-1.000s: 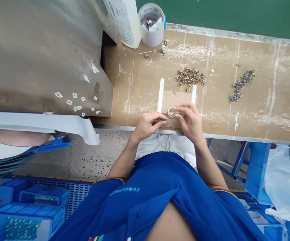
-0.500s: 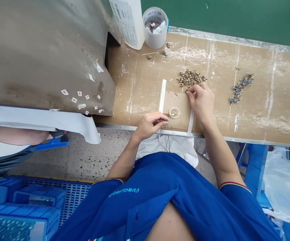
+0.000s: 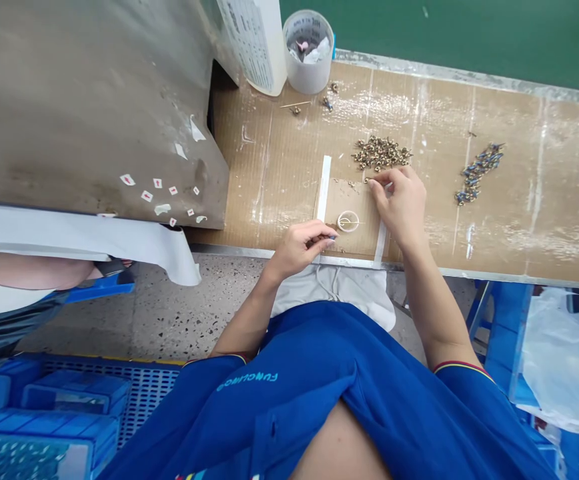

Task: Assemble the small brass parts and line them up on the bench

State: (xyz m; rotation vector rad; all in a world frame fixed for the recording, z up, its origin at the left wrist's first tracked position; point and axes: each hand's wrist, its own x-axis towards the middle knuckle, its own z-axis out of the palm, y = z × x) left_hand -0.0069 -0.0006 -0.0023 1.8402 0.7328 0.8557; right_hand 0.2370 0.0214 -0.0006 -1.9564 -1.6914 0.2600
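Observation:
My right hand (image 3: 399,207) reaches over a cardboard pad (image 3: 347,213), its fingertips at the lower edge of a heap of small brass parts (image 3: 380,153). Whether those fingertips pinch a part is too small to tell. A clear round ring (image 3: 348,221) with a thin wire-like piece in it lies on the pad, touched by neither hand. My left hand (image 3: 302,250) rests at the front of the pad, fingers curled against the thumb, close to the ring. Two white strips (image 3: 324,188) edge the pad.
A loose row of blue-and-brass parts (image 3: 477,175) lies to the right on the worn bench (image 3: 519,220). A white cup of scraps (image 3: 308,52) stands at the back. A grey cabinet (image 3: 94,113) with stuck-on labels fills the left. A person's arm (image 3: 24,273) shows at lower left.
My right hand has moved from the ring up and to the right, to the brass heap. My left hand stays nearly still, and the ring remains on the pad.

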